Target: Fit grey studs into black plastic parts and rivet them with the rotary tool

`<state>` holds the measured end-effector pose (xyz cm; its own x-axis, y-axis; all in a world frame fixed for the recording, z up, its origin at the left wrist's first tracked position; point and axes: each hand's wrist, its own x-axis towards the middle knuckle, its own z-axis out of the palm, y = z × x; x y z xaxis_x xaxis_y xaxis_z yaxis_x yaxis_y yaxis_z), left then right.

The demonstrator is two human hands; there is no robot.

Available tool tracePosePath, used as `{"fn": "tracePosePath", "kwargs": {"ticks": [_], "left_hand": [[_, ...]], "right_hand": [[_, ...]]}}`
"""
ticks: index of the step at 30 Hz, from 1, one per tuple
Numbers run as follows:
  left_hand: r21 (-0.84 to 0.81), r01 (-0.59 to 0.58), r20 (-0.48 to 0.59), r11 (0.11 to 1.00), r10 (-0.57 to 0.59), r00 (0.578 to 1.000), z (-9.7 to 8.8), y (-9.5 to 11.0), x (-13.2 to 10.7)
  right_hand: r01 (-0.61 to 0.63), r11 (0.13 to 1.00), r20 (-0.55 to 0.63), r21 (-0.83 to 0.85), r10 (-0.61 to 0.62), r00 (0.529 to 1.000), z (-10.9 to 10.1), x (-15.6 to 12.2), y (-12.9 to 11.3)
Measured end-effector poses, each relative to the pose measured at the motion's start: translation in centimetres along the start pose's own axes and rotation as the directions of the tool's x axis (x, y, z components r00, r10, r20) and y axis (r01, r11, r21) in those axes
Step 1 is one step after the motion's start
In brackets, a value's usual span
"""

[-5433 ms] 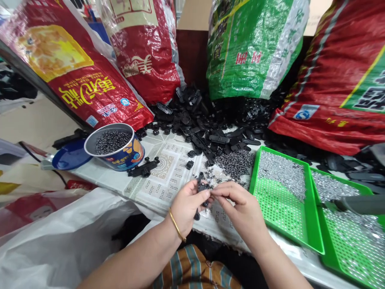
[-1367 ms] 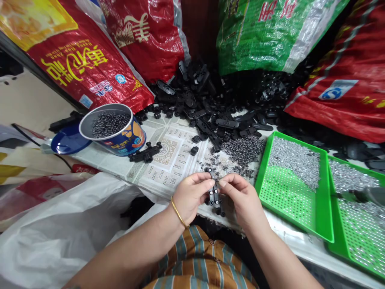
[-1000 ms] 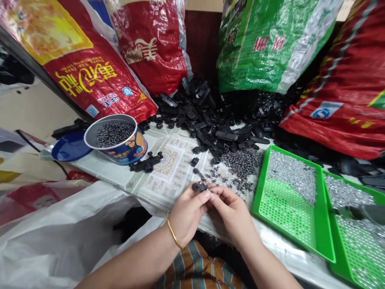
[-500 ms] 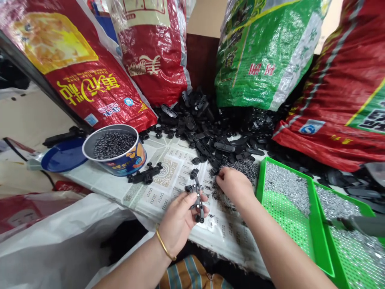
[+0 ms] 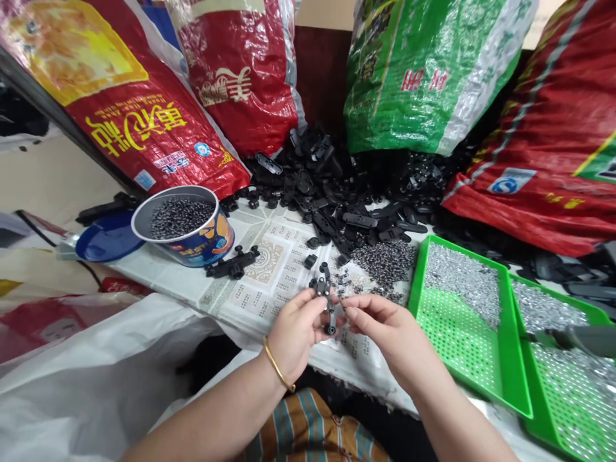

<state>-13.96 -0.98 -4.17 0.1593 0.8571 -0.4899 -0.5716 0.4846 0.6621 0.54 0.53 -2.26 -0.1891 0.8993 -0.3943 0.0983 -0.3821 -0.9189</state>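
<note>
Green sack [image 5: 409, 70] at back, green tray [image 5: 447, 333] of silver bits right, tin [image 5: 202, 240] of dark pellets left. Left hand [image 5: 299, 328] grips black plastic bracket [image 5: 325, 294] over the table edge. Right hand [image 5: 382, 328] is pinched at its lower end, contents too small to tell.

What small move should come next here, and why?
Probably ease the right hand, fingertips pinched, leftward onto the black part that the left hand grips beside it: the two nearly touch. Whether the fingertips pinch anything is too small to tell.
</note>
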Motion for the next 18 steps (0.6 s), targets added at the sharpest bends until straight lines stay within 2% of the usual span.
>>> {"fn": "tracePosePath", "kwargs": {"ticks": [4,8,18], "left_hand": [[0.051,-0.047,0.020,0.998,0.046,0.999,0.40,-0.38,-0.29],[0.078,-0.082,0.019,0.994,0.081,0.997,0.84,-0.33,-0.60],[0.149,-0.091,0.017,0.985,0.089,0.996,0.59,-0.60,-0.49]], "right_hand": [[0.007,0.998,-0.014,0.063,-0.006,1.000,0.03,-0.35,0.08],[-0.039,0.994,0.016,0.102,0.038,0.999,0.02,-0.43,-0.18],[-0.037,0.998,0.040,0.050,0.035,0.999,-0.35,0.35,0.18]]}}
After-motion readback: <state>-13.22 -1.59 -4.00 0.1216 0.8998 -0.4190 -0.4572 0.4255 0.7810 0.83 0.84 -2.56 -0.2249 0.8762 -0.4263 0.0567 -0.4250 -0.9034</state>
